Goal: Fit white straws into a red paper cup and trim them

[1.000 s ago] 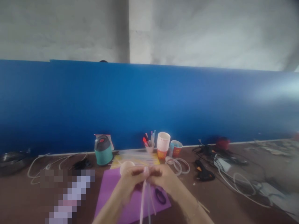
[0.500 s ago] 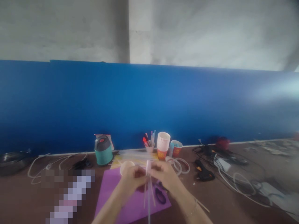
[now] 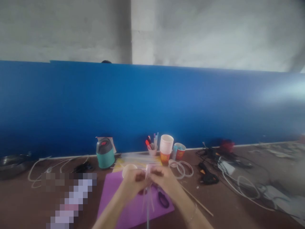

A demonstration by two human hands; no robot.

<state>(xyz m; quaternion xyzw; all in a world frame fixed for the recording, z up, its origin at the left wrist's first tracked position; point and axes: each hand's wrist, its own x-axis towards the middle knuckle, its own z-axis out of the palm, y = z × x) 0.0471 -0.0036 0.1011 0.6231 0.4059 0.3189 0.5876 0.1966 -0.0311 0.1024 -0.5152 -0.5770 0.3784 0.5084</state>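
Both hands meet above the purple sheet (image 3: 111, 197). My left hand (image 3: 134, 182) is closed on a pale strip-like piece (image 3: 147, 173), with thin sticks and a straw-like rod (image 3: 148, 206) hanging below it. My right hand (image 3: 162, 179) pinches the same piece from the other side. Blur hides how its parts join. Dark-handled scissors (image 3: 163, 199) lie on the sheet below my right hand. A white paper cup (image 3: 128, 168) stands just behind my left hand, partly covered by it.
Behind are a teal jar (image 3: 106, 158), a pen cup (image 3: 152, 150), stacked paper cups (image 3: 166, 144) and another cup (image 3: 180, 153). To the right lie tape rings (image 3: 187, 169), a glue gun (image 3: 208, 176), cables (image 3: 238, 187) and a wooden stick (image 3: 199, 202).
Both hands and the held piece have shifted slightly left. More of the wooden stick beside my right forearm shows.
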